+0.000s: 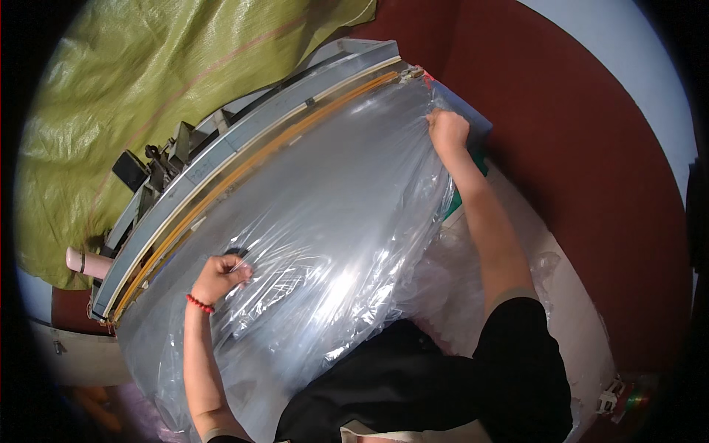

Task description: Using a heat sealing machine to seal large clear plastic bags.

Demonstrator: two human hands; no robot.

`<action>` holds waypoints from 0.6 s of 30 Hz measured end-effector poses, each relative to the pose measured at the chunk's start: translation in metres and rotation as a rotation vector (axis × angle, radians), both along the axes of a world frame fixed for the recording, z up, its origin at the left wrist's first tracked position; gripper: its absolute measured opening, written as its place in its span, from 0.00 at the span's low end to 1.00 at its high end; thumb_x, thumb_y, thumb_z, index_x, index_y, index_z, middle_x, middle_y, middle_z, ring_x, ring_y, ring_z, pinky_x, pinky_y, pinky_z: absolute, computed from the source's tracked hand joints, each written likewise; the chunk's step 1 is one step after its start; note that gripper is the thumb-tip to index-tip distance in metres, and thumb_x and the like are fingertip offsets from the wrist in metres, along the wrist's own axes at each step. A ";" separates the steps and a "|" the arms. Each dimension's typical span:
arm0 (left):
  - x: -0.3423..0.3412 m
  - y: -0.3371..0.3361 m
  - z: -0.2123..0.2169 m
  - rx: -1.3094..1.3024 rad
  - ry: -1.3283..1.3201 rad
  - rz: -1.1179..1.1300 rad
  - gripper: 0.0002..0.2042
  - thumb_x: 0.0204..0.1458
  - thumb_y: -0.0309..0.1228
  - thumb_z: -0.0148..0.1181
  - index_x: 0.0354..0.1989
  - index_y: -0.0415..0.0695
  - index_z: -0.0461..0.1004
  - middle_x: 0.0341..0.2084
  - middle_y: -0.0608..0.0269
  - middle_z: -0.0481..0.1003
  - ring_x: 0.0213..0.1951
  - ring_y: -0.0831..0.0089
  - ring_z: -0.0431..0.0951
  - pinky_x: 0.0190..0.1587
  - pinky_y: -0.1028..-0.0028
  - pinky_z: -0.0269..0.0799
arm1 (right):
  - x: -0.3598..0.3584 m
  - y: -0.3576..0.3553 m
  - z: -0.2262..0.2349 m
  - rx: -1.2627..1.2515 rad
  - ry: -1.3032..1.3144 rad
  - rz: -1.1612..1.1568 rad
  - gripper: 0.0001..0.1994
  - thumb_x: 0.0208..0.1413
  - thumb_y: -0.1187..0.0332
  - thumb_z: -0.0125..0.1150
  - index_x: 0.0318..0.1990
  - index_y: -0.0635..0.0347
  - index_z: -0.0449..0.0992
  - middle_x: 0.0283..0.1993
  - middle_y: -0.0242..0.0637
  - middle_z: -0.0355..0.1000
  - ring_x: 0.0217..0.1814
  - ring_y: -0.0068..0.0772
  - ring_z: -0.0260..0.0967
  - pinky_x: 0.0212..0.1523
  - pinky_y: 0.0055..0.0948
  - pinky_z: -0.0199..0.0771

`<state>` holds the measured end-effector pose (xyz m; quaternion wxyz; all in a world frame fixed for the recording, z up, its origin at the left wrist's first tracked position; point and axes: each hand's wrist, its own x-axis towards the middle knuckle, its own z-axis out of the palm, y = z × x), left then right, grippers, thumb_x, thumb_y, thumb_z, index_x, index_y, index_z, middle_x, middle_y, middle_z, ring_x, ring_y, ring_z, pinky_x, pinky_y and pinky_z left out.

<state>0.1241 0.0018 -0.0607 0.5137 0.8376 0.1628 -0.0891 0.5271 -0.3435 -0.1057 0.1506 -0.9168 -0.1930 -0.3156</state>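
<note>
A wide clear plastic film [347,184] lies over the grey surface before me and hangs toward my body, with shiny creases across it. My right hand [448,131] is closed in a fist on the film's far right edge, and folds fan out from its fingers. Nearer and to the left, my left hand [220,277], with a red bead bracelet [199,303] at the wrist, has its fingers curled in a pinch on the film. Sharp creases run from its fingertips. Beyond both hands stretches the machine's long metal bar [244,129], with an orange strip [269,151] along it.
A yellow-green woven sheet [148,96] covers the area behind the bar. A pink cylinder [87,263] sticks out at the bar's left end. More crumpled clear film [473,273] lies at my right, beside the dark red floor [591,184]. Something green [453,203] shows below my right forearm.
</note>
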 end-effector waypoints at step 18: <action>-0.305 0.104 0.046 0.269 0.570 0.399 0.05 0.38 0.17 0.50 0.22 0.36 0.73 0.14 0.62 0.72 0.16 0.73 0.74 0.20 0.74 0.71 | 0.073 -0.007 -0.021 -0.242 0.115 -0.173 0.12 0.52 0.66 0.49 0.42 0.59 0.72 0.45 0.44 0.69 0.48 0.44 0.68 0.46 0.41 0.70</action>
